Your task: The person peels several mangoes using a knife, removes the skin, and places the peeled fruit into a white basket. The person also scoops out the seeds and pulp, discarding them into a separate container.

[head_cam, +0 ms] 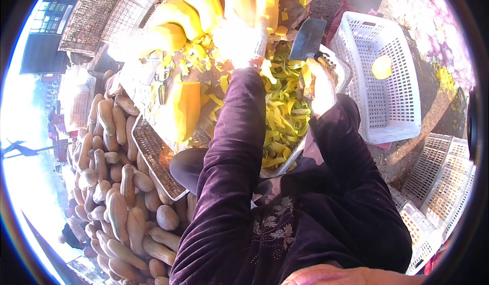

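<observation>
My left hand [250, 40] reaches forward and is washed out by glare, so its fingers and any grip are hidden. It lies at the near ends of large peeled yellow squashes [267, 2] on the work surface. A cleaver [308, 38] is in my right hand [321, 84], its broad blade pointing away from me. Below and between my arms, a tub [292, 159] holds yellow-green peel strips [282, 120]. To the left of my left forearm stands a cut, peeled squash piece [186, 111]. Metal peelers [162, 82] lie beside it, among scraps.
A white plastic crate [412, 120] with one yellow piece [382, 67] is at the right. Unpeeled tan squashes [128, 185] are heaped at the left, beside a dirty crate [149, 159]. More crates [439, 182] stand at the lower right; mesh sacks [431, 29] lie at the upper right.
</observation>
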### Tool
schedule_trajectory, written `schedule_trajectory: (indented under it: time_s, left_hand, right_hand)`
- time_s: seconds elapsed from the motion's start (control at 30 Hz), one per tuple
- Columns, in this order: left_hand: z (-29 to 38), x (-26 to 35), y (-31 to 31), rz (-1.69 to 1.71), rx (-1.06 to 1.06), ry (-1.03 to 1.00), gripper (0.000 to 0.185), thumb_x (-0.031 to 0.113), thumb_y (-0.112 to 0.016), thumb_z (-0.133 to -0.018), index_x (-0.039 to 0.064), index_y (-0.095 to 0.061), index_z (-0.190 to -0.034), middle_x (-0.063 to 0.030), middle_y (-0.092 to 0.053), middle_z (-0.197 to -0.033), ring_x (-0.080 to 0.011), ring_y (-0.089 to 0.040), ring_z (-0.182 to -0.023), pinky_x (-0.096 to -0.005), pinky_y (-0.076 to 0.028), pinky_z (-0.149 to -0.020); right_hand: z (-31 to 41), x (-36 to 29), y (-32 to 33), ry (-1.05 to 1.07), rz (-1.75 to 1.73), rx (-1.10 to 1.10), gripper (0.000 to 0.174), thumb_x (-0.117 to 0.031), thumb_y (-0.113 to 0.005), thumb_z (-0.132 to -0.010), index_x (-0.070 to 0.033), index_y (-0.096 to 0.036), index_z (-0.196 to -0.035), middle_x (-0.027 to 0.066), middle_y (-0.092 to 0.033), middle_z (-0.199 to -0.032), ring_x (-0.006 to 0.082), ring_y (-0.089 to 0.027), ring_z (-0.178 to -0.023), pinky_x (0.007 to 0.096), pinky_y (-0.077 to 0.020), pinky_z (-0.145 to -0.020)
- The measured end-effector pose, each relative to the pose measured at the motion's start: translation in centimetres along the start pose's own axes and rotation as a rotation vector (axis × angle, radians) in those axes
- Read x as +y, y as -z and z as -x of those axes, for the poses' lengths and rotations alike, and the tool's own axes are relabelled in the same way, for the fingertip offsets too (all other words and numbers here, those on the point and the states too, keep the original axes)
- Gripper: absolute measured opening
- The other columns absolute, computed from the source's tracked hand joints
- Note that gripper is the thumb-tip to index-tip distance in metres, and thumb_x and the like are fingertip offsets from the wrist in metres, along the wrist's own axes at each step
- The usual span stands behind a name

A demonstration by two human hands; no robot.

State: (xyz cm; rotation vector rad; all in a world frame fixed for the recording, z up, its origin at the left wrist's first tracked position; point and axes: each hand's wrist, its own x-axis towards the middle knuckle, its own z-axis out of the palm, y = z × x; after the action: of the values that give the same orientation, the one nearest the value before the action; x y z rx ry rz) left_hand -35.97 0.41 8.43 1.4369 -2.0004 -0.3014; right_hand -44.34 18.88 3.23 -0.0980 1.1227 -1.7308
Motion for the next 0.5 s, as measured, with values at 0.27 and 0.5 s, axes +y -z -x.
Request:
schedule_trajectory:
  time_s: [0.27, 0.5]
  left_hand:
    - [-1.8, -8.6, -5.4, -0.143, -0.036, 0.181, 0.065, 0.031, -0.074, -0.079, 0.005, -0.055, -0.135, -0.0223, -0.059, -0.128, -0.0404, -0.057, -0.123, -0.0503, -0.048, -0.105]
    - [-1.4, -6.8, -0.7, 0.378, 0.056, 0.319, 0.083, 0.026, -0.074, -0.085, -0.010, -0.041, -0.152, -0.0297, -0.047, -0.153, -0.0372, -0.052, -0.137, -0.0439, -0.043, -0.114]
  right_hand:
    - [-1.1, -0.2, 0.4, -0.032, -0.105, 0.024, 0.023, -0.034, -0.068, -0.098, -0.012, -0.060, -0.103, 0.0043, -0.061, -0.081, 0.0199, -0.061, -0.062, 0.0346, -0.0506, -0.052]
    - [-1.3, -0.3, 0.0, -0.115, -0.186, 0.079, 0.024, -0.034, -0.069, -0.097, -0.014, -0.062, -0.108, 0.0024, -0.062, -0.084, 0.0185, -0.062, -0.065, 0.0341, -0.0507, -0.055]
